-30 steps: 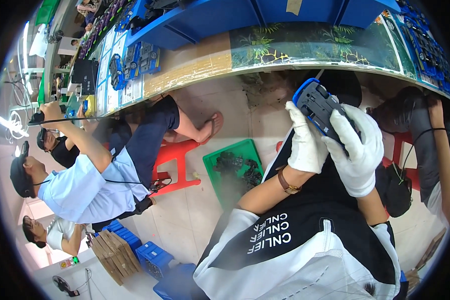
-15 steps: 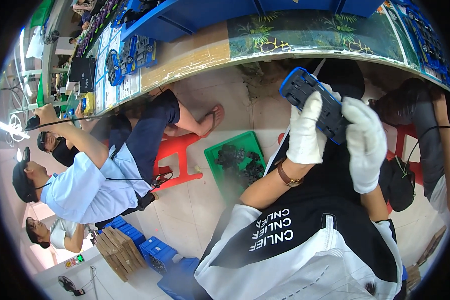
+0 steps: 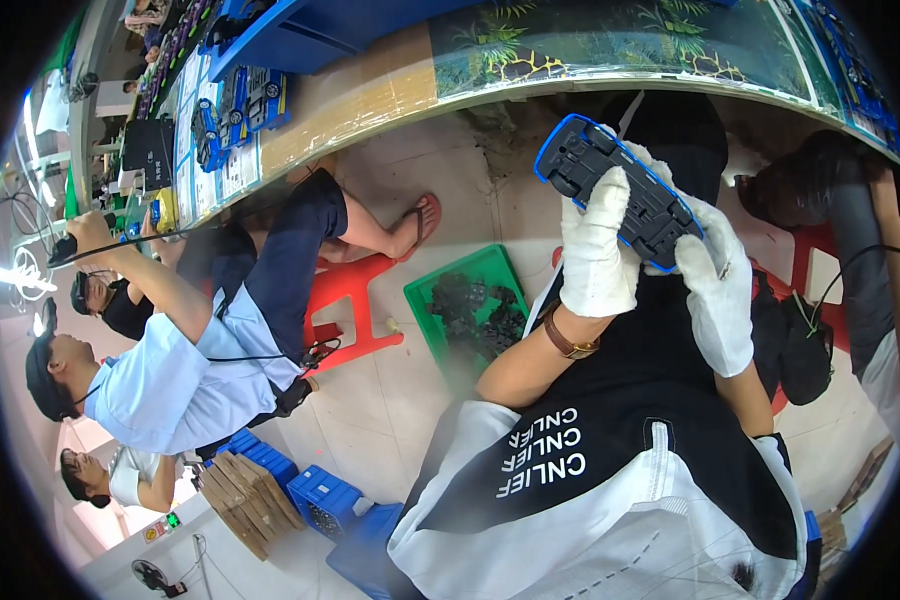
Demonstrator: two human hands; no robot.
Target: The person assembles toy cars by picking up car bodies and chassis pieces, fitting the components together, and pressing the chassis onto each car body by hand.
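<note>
My two white-gloved hands hold a toy car [image 3: 653, 208] just in front of the table's near edge. Its black underside is turned up toward me, and a blue body edge shows around it. My left hand [image 3: 600, 262] grips the car's left side, thumb laid over the chassis. On the right end, my right hand [image 3: 722, 300] closes around it with the thumb pressed on the underside. The other fingers of both hands are mostly hidden behind the car.
Several blue toy cars [image 3: 234, 112] stand on the table [image 3: 360, 115] at left, below a long blue rack [image 3: 340, 35]. On the floor, a green crate [image 3: 515, 270] holds black parts. A red stool [image 3: 355, 300] and a seated co-worker [image 3: 170, 375] are at left.
The car has turned so its underside faces me more fully and has shifted slightly left. My right hand has moved from beside the car to gripping its right end.
</note>
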